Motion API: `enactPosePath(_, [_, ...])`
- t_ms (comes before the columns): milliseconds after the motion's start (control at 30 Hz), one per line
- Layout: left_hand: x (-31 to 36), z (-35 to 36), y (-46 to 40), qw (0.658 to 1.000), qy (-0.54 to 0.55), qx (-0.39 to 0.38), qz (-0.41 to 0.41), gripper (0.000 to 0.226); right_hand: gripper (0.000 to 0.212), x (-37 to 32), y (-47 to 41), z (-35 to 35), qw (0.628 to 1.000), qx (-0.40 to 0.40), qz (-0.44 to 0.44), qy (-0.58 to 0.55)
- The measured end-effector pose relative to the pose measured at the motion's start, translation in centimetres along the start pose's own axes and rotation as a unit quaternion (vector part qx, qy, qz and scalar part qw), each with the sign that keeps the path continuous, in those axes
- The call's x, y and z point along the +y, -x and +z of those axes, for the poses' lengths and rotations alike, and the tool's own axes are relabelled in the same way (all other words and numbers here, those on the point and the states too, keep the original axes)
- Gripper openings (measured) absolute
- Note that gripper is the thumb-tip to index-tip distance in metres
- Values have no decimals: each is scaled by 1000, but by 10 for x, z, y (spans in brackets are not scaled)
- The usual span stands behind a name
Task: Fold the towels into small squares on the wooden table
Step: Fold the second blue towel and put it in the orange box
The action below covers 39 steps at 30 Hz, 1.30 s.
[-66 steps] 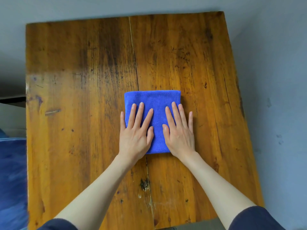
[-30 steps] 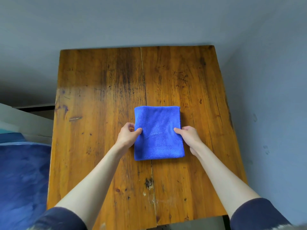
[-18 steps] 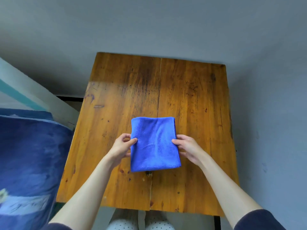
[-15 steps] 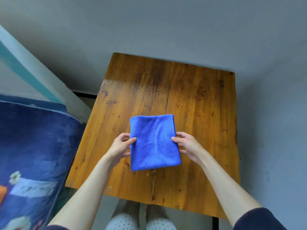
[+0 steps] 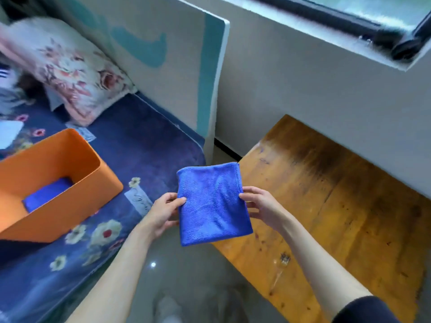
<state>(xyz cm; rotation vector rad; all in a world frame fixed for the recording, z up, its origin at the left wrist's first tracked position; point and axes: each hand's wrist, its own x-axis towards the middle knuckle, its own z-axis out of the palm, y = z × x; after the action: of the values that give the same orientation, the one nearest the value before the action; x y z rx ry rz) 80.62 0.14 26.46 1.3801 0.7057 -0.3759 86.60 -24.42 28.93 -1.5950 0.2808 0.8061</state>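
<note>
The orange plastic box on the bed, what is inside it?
Inside the orange plastic box, one folded blue cloth lies on the bottom. The near wall covers part of the floor, so anything there cannot be seen.

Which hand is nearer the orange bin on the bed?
Left. The left hand grips the folded blue towel's left edge, on the side toward the orange bin; the right hand grips the opposite edge, over the wooden table.

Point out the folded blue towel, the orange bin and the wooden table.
folded blue towel [image 5: 213, 203]: head view, middle of its top face.
orange bin [image 5: 70, 194]: head view, its near outer wall.
wooden table [image 5: 338, 206]: head view, bare top.
</note>
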Motion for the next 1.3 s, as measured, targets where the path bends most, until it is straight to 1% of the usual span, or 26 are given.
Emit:
enactPosePath(133, [-6,-95,20,997,62,49,2,10,17,-25,-15,94,997,-57,-10,54])
enactPosePath(233, [-15,-167,36,991,97,94,3,11,16,-33,-28,171,992,-100,-9,73])
enactPosePath(300, [-21,-211,44,986,114,122,4,19,17,-35,-37,220,989,-122,-2,86])
enactPosePath(500, [-35,-305,59,968,157,194,-6,30,16,-46,-65,330,975,-162,26,149])
enactPosePath(633, [-27,-348,49,960,177,216,2,29,18,-67,-90,380,967,-183,18,175])
enactPosePath(767, [-8,-388,20,956,176,233,4,31,18,-94,-130,419,959,-196,16,203])
enactPosePath(900, [16,-427,-26,952,179,250,-3,28,14,-123,-182,458,957,-185,10,222])
enactPosePath(1033, [33,-456,-80,942,187,275,-39,25,13,-143,-236,497,952,-163,15,259])
enactPosePath(1067, [34,-462,-94,941,185,279,-57,25,12,-145,-251,504,947,-154,14,282])
enactPosePath(1133, [31,-469,-123,937,187,283,-86,26,17,-142,-282,518,927,-140,0,347])
enactPosePath(1233, [14,-477,-171,932,193,283,-120,28,20,-130,-325,535,886,-119,-33,448])
enactPosePath(1300, [-1,-478,-200,931,197,277,-136,26,24,-114,-349,542,860,-110,-33,497])
